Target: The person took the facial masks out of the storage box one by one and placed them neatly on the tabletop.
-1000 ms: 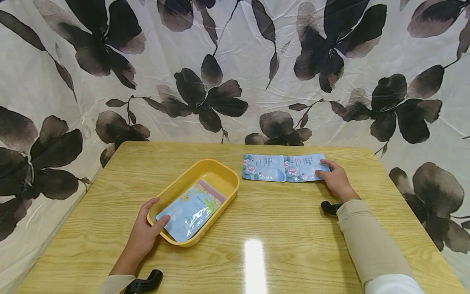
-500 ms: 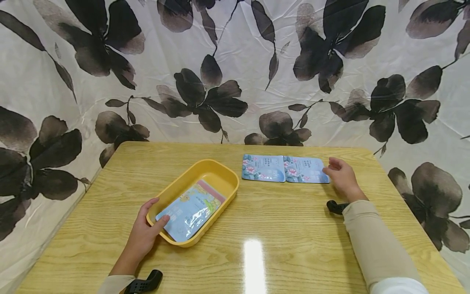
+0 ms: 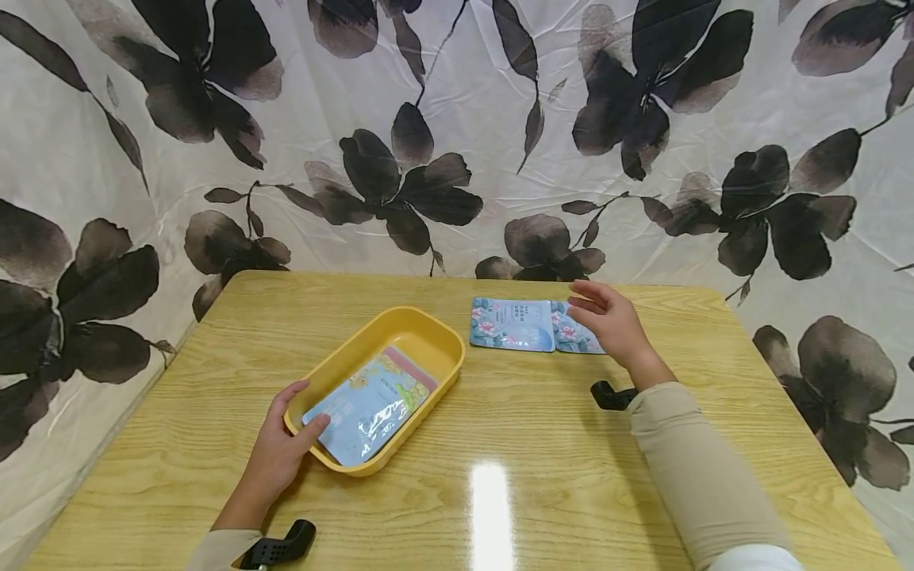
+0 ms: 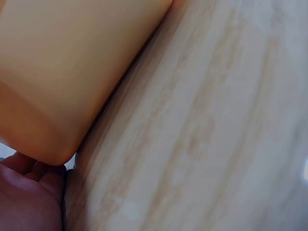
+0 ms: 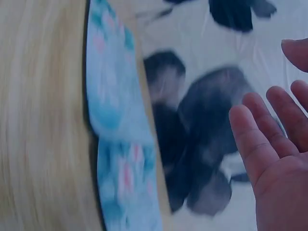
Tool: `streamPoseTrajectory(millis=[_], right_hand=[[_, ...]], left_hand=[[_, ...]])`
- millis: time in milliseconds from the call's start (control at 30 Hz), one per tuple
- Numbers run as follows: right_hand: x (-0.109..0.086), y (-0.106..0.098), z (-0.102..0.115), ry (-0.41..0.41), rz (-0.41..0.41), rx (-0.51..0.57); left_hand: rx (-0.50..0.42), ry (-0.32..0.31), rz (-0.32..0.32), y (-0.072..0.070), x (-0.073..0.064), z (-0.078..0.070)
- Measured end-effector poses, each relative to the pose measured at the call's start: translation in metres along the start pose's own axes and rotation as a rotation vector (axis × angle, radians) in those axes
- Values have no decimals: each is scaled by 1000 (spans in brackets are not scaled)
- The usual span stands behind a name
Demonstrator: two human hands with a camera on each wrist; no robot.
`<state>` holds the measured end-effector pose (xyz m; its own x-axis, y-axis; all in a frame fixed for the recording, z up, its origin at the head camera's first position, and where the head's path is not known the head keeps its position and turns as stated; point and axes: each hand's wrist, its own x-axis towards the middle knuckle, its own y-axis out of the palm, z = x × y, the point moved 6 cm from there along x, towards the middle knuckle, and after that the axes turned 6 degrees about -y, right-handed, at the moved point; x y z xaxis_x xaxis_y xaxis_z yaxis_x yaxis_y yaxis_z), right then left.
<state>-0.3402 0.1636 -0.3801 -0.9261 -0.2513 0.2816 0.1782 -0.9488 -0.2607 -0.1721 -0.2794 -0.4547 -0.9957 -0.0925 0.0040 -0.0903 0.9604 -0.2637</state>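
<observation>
My left hand (image 3: 280, 446) grips the near-left end of a yellow plastic tub (image 3: 432, 339), thumb over the rim and fingers outside. The left wrist view shows the tub's outer wall (image 4: 72, 72) with fingers curled under its corner. Inside the tub lies a light-blue sachet (image 3: 367, 408) with a pink strip showing beyond it. Two flat blue flower-printed sachets lie side by side at the back of the table, a left one (image 3: 512, 323) and a right one (image 3: 573, 333). Over the right one hovers my right hand (image 3: 617, 325), fingers loosely extended and holding nothing, hiding its right part.
The wooden table (image 3: 543, 428) has its far edge just behind the sachets. A white curtain (image 3: 500, 143) with dark flowers hangs behind and around it. Black devices sit at both wrists, the right one (image 3: 612, 396) above the tabletop.
My right hand has let go of the right sachet's right edge, drawn off to the right, then moved back left above that sachet. My left hand and the tub have stayed put.
</observation>
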Motion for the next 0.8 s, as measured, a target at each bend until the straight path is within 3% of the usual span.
streamPoseTrajectory(millis=[200,333,567,800], right_hand=[[-1,66,54,-56,220,3],[-1,112,72,-77,368,5],[6,191,62,-126,590,-93],[7,238,52,-42,734,-225]], left_hand=[[-2,1,0,0,0,0],[6,3,-2,0,0,1],[14,-9,-3,0,-1,0],[6,-23,-7,0,-1,-2]])
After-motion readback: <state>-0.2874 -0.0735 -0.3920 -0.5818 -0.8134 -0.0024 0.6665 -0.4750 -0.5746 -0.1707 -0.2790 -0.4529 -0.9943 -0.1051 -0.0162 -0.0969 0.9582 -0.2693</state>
